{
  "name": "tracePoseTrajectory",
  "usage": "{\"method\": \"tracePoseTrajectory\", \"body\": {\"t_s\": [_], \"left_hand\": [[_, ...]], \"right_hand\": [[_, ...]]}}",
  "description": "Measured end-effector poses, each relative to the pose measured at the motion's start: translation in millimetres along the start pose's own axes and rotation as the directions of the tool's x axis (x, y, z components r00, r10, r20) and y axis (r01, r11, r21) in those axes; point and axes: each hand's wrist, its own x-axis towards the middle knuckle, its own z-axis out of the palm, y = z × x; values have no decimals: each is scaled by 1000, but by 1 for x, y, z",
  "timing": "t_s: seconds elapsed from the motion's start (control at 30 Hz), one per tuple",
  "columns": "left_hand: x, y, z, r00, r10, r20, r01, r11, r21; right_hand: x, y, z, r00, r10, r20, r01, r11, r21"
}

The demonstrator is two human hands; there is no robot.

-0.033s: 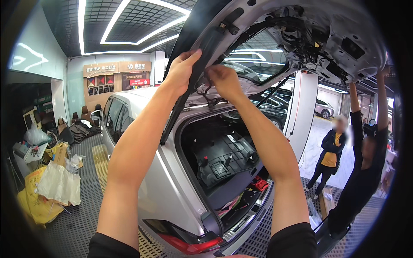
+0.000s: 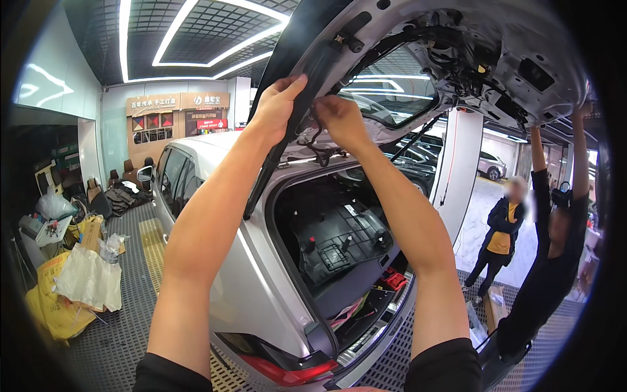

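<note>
Left hand (image 2: 275, 111) is clasping the strut (image 2: 321, 62), upper centre of frame, thumb lying along its edge. Right hand (image 2: 342, 123) is hovering just beside, fingers curled nearly closed; cannot tell whether they are gripping the cable (image 2: 321, 155). Tailgate (image 2: 486, 39) is spanning upper right, its outer edge meeting a co-worker's (image 2: 547, 287) raised arms. Open room is lying between the forearms (image 2: 202, 238), over the trunk (image 2: 349, 293) at centre.

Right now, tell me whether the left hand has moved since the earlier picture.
No; the left hand shows at the same place against the raised tailgate.
</note>
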Motion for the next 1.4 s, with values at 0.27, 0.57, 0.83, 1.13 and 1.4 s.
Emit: {"method": "tracePoseTrajectory", "body": {"t_s": [0.27, 0.57, 0.83, 1.13, 1.4], "left_hand": [[17, 0, -13, 998, -29, -48, 35, 992, 121], [-9, 12, 3, 740, 666, -94, -397, 545, 739], [-35, 75, 21, 673, 738, 49, -614, 521, 593], [-22, 134, -11, 887, 434, 160, -443, 700, 561], [-21, 170, 5, 711, 563, 422, -495, -27, 869]], "right_hand": [[26, -7, 6, 998, 5, -66, -9, 998, -65], [42, 13, -10, 998, -32, -50, 26, 993, -117], [-3, -39, 3, 986, -145, -77, 101, 907, -409], [-37, -71, -5, 971, -170, -170, 114, 949, -294], [0, -132, -12, 854, -455, -251, 329, 847, -417]]}}
